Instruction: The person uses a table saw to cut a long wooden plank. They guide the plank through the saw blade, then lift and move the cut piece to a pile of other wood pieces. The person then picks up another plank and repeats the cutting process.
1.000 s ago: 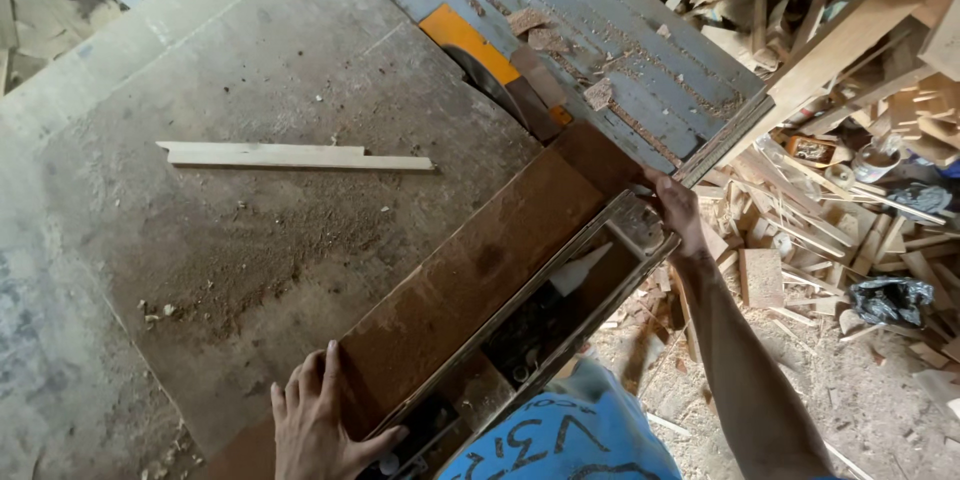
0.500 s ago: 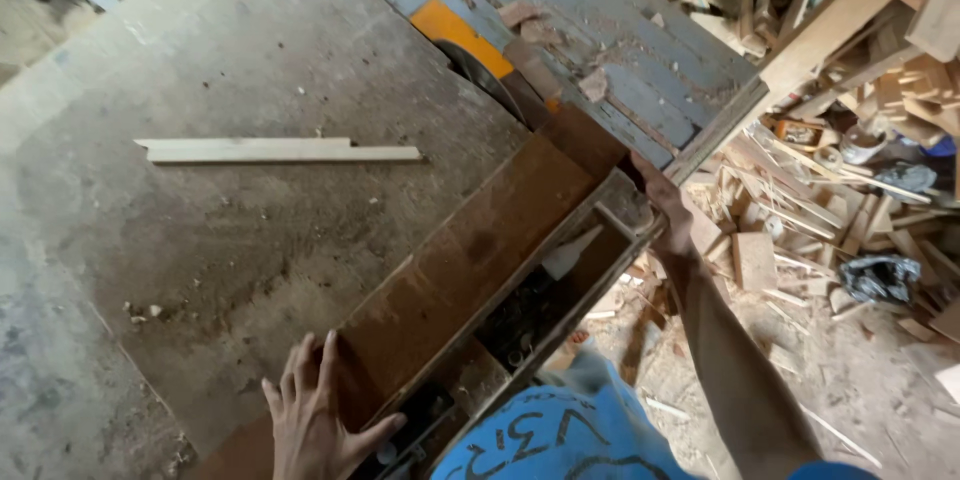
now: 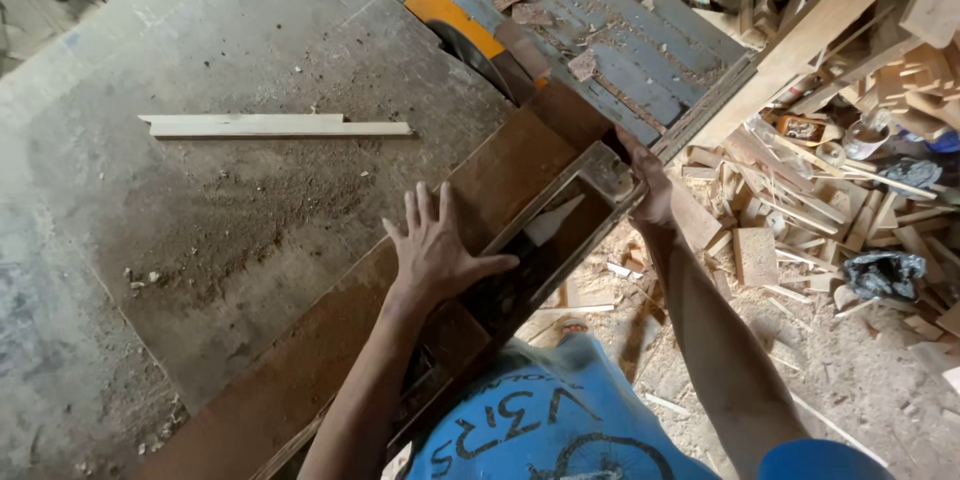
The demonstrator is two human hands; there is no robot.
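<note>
Since half a second ago my left hand [image 3: 435, 250] has slid up along the brown board [image 3: 470, 210] from its near end toward the middle. It now lies flat on the board, fingers spread, thumb out over the slot beside it. My right hand [image 3: 645, 185] is at the far corner of the long wooden box frame [image 3: 590, 205], fingers curled round that corner. The board lies slantwise on the bench [image 3: 200, 230], just beside the frame, its far end close to the dark saw blade [image 3: 480, 55] under the orange guard [image 3: 445, 10]. A thin pale strip [image 3: 270, 126] lies well apart on the dusty bench top. Offcuts [image 3: 800, 200] are heaped on the floor to my right.
</note>
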